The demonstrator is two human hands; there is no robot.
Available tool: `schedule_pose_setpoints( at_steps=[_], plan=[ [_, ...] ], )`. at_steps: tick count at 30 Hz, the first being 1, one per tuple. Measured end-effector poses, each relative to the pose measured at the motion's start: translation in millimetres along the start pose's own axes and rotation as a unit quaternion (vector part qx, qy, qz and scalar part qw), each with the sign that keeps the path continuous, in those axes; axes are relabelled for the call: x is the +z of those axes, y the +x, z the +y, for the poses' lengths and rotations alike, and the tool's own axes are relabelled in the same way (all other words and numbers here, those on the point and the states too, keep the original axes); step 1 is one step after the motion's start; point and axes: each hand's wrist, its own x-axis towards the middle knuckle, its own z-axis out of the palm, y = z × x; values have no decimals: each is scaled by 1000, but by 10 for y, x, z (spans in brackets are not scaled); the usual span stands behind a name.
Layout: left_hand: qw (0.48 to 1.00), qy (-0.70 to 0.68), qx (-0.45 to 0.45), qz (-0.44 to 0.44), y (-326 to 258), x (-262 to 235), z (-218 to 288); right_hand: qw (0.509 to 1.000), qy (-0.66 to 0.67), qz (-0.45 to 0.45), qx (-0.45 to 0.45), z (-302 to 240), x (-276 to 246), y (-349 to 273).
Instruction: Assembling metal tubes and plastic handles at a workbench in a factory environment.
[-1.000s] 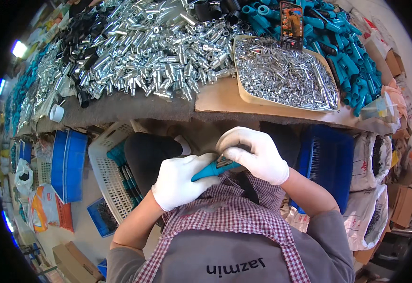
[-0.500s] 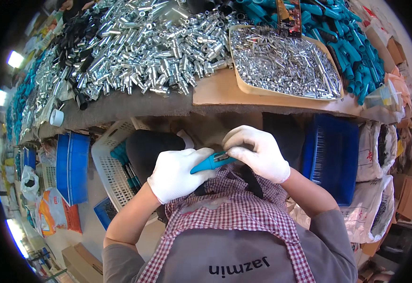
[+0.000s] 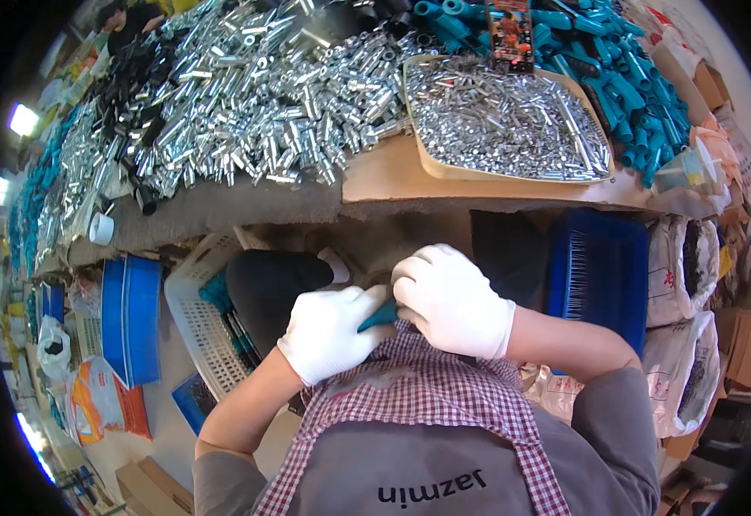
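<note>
My left hand (image 3: 332,334), in a white knit glove, is closed round a teal tool handle (image 3: 380,316) held over my lap. Only a short stretch of the handle shows between the two gloves. My right hand (image 3: 455,301), gloved the same way, is closed over the handle's other end, with its fingers curled and touching the left fingers. Whatever sits at that end is hidden beneath the right glove.
Ahead, the bench holds a heap of shiny metal sockets (image 3: 264,103), a cream tray (image 3: 457,175) of small metal parts and a pile of teal handles (image 3: 621,95). A white crate (image 3: 188,305) stands left of my legs, a blue bin (image 3: 603,267) right.
My right hand has moved left and closed over the handle's end, covering the metal part that showed there. The left hand has shifted slightly, and the view has tilted a little.
</note>
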Motion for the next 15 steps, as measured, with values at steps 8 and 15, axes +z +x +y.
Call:
schedule_pose_setpoints(
  at_steps=[8, 15],
  plan=[
    [998, 22, 58, -22, -45, -19, 50, 842, 405, -276, 226, 308, 16, 37],
    [998, 14, 62, -6, 27, -49, 32, 843, 417, -221, 257, 300, -23, -16]
  ],
)
